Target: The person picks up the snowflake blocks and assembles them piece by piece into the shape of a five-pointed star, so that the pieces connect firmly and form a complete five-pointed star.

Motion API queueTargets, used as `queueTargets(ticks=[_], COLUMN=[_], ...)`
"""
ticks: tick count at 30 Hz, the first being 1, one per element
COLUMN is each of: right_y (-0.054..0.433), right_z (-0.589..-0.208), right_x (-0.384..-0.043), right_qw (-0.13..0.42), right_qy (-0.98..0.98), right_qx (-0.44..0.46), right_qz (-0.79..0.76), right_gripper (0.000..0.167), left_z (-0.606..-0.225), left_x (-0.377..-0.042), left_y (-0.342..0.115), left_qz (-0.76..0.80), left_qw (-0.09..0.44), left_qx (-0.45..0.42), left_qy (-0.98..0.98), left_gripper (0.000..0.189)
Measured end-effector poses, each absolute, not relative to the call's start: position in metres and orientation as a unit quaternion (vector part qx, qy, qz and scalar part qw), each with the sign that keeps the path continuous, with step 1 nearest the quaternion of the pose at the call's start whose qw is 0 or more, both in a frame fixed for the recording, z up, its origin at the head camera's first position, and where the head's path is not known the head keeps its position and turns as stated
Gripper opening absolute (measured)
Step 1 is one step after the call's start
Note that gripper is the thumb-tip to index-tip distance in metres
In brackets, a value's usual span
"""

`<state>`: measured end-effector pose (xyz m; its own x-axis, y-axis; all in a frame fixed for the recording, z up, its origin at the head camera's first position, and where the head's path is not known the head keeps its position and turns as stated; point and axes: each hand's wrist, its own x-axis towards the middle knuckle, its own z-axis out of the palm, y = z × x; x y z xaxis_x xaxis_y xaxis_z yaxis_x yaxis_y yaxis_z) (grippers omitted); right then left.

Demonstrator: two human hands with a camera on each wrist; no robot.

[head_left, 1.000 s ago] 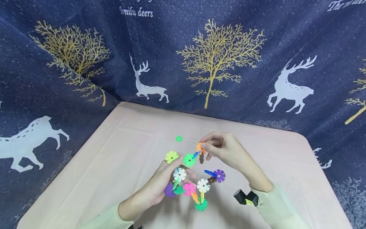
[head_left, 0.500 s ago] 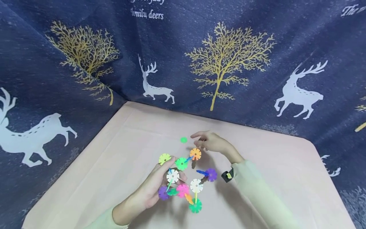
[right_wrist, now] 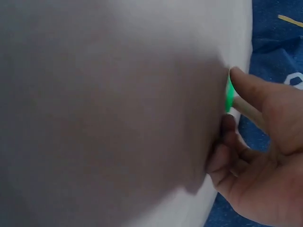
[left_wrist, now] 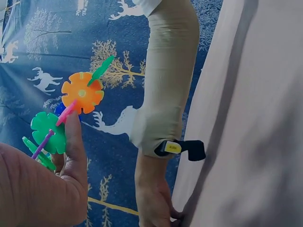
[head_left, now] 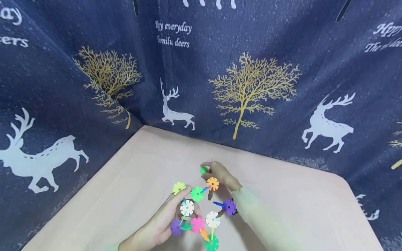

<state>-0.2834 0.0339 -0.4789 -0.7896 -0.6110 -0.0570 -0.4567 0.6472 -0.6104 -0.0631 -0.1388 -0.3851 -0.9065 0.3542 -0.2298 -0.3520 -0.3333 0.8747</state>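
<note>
My left hand (head_left: 164,218) holds a ring-like chain of interlocking snowflake discs above the table, with a white disc (head_left: 184,210) near its fingers. A pink disc (head_left: 197,225), an orange disc (head_left: 212,182) and a purple disc (head_left: 230,207) are among its several pieces; the chain has a gap at the right. In the left wrist view the thumb lies against part of it, by an orange disc (left_wrist: 78,90). Farther back, my right hand (head_left: 220,174) pinches a loose green snowflake disc (right_wrist: 229,97) at the tabletop, between thumb and fingers. Its fingertips are partly hidden.
A pale cloth-covered table (head_left: 150,157) lies under both hands. Its back edge meets a dark blue curtain (head_left: 194,90) printed with deer and trees. A dark wrist strap (left_wrist: 191,150) with a yellow label sits on the right sleeve.
My right hand has let go of the chain near its orange disc, moved back and left, and taken hold of the loose green disc. The left hand keeps holding the chain.
</note>
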Motion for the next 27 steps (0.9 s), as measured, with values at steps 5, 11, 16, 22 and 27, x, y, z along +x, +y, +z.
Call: queueTargets(ticks=[5, 11, 16, 22, 27], right_y=[0.037, 0.050, 0.071, 0.095, 0.111], right_z=[-0.491, -0.484, -0.477, -0.447, -0.413], right_x=[-0.280, -0.278, -0.266, -0.246, -0.224], right_qw=[0.109, 0.102, 0.098, 0.070, 0.033], right_qy=[0.898, 0.893, 0.888, 0.866, 0.844], right_qx=[-0.280, -0.259, -0.246, -0.279, -0.314], right_qz=[-0.323, -0.354, -0.375, -0.409, -0.434], right_gripper=[0.025, 0.019, 0.011, 0.010, 0.013], left_z=[-0.389, -0.385, -0.385, -0.387, -0.384], left_x=[-0.061, -0.064, -0.066, -0.069, -0.073], left_y=[-0.138, -0.136, -0.133, -0.129, -0.124], left_qz=[0.819, 0.824, 0.828, 0.832, 0.827], left_qw=[0.212, 0.214, 0.214, 0.223, 0.224], left_qx=[-0.002, 0.004, 0.013, 0.022, 0.035], left_qy=[0.533, 0.524, 0.518, 0.507, 0.514], left_gripper=[0.046, 0.042, 0.039, 0.035, 0.033])
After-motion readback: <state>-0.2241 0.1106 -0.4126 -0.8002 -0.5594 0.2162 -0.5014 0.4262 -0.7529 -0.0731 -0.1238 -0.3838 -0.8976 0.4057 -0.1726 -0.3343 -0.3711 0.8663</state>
